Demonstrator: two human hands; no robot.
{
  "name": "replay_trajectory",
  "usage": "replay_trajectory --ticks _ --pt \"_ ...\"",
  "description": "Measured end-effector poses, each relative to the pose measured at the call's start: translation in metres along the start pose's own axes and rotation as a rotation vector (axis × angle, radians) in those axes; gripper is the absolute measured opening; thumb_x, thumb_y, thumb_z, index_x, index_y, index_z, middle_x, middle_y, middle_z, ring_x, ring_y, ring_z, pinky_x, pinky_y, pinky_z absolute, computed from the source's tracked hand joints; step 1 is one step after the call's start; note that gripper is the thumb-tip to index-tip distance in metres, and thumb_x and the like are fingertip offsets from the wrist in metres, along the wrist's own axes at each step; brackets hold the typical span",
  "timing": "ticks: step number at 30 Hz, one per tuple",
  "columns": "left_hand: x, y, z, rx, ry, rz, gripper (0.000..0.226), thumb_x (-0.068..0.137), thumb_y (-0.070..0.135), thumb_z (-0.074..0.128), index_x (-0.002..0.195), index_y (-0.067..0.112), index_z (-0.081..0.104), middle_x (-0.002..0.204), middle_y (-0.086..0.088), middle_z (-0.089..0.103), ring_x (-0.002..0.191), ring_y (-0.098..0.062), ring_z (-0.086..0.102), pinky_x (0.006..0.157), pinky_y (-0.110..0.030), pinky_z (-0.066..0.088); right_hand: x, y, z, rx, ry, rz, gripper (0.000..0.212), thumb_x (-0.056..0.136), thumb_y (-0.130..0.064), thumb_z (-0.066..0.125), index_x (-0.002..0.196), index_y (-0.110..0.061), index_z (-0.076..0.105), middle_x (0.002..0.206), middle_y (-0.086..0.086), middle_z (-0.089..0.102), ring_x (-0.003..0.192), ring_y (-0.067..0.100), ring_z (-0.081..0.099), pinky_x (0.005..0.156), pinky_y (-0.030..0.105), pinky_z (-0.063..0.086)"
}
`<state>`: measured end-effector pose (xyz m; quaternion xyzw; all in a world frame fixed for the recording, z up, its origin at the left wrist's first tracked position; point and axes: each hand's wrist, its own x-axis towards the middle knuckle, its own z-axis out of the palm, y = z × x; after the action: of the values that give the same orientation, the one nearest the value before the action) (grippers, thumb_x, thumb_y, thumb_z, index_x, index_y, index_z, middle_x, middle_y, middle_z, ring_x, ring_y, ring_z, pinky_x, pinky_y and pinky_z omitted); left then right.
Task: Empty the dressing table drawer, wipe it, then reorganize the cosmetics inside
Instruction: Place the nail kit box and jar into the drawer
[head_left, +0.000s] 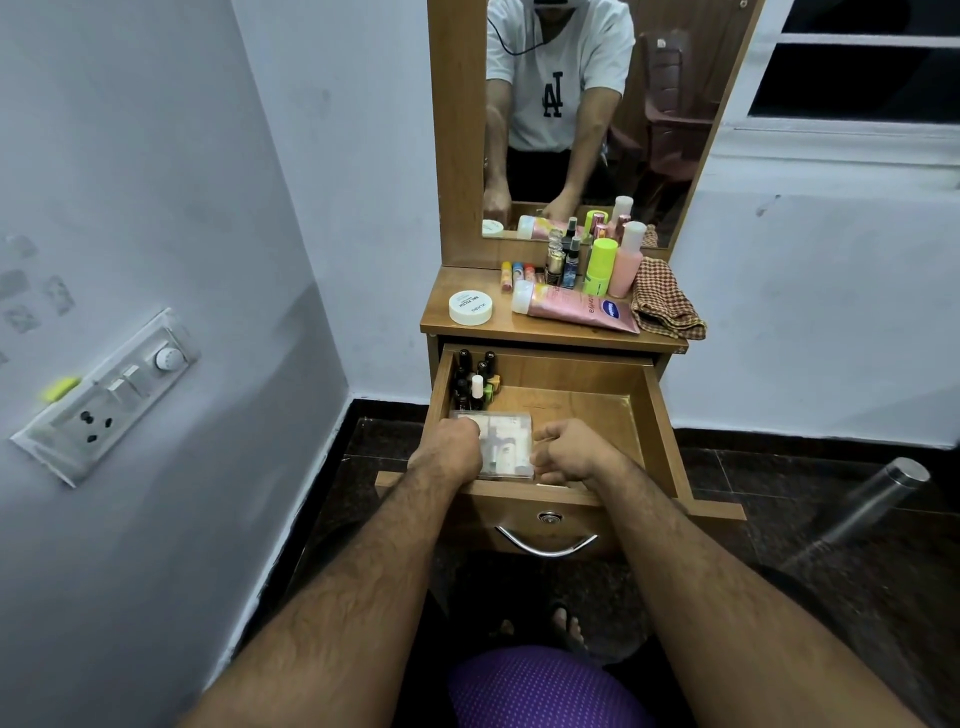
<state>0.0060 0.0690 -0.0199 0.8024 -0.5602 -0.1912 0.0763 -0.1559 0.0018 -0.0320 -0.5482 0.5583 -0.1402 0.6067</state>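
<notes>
The drawer (561, 387) stood pulled well out of the dressing table (447, 317), its wooden walls closing in on all four sides. The right half of its floor lay bare, and that was where any room to shift things remained. A cluster of small nail polish bottles (474, 382) stood upright in the back left corner, hard against the left wall.

A clear plastic case (506, 441) lay flat at the front left of the drawer, its long axis running front to back, its near end close to the front wall. The left hand (451, 448) was curled over the case's left edge and the right hand (571, 451) curled at its right edge; both seemed to grip it, though the fingertips were hidden.

On the tabletop a white round jar (470, 306) read "NAIL POLISH", the smaller print too fine to read. A pink tube (571, 309) lay on its side, cap to the left, bearing a blue oval logo I could not read. A lime bottle (600, 265) and a pink bottle (626, 260) stood upright behind it, with a checked cloth (665, 301) folded at the right edge.
</notes>
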Motion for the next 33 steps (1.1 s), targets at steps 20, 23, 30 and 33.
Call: replay_trajectory --ticks 20,23,30,33 --pt "-0.006 0.003 -0.004 0.024 0.026 0.032 0.034 0.094 0.004 0.050 0.122 0.015 0.065 0.123 -0.008 0.063 0.110 -0.023 0.059 0.094 -0.037 0.053 0.011 0.008 0.000 -0.051 -0.018 -0.006 0.047 0.081 0.021 0.053 0.121 -0.002 0.059 0.111 0.025 0.067 0.074 0.024 0.069 0.054 0.027 0.057" --pt "-0.008 0.004 -0.005 0.019 0.013 0.030 0.035 0.094 0.003 0.049 0.122 0.014 0.066 0.123 -0.009 0.063 0.111 -0.024 0.059 0.095 -0.038 0.052 0.009 0.005 0.001 -0.044 -0.020 -0.007 0.046 0.083 0.021 0.047 0.122 -0.002 0.057 0.114 0.027 0.066 0.068 0.022 0.067 0.052 0.025 0.052" --pt "-0.010 0.005 -0.007 0.030 0.002 0.037 0.034 0.094 0.003 0.049 0.122 0.013 0.066 0.122 -0.009 0.063 0.111 -0.023 0.059 0.095 -0.038 0.052 0.008 0.005 0.000 -0.060 -0.046 -0.014 0.048 0.083 0.019 0.047 0.124 -0.004 0.057 0.111 0.025 0.069 0.069 0.022 0.069 0.060 0.028 0.054" --pt "-0.012 0.006 -0.008 0.035 -0.001 0.038 0.030 0.094 0.006 0.052 0.119 0.014 0.066 0.120 -0.007 0.064 0.109 -0.022 0.060 0.094 -0.037 0.053 0.005 0.004 0.000 -0.074 -0.043 -0.015 0.045 0.085 0.018 0.047 0.122 -0.007 0.057 0.112 0.023 0.070 0.075 0.024 0.069 0.063 0.029 0.056"
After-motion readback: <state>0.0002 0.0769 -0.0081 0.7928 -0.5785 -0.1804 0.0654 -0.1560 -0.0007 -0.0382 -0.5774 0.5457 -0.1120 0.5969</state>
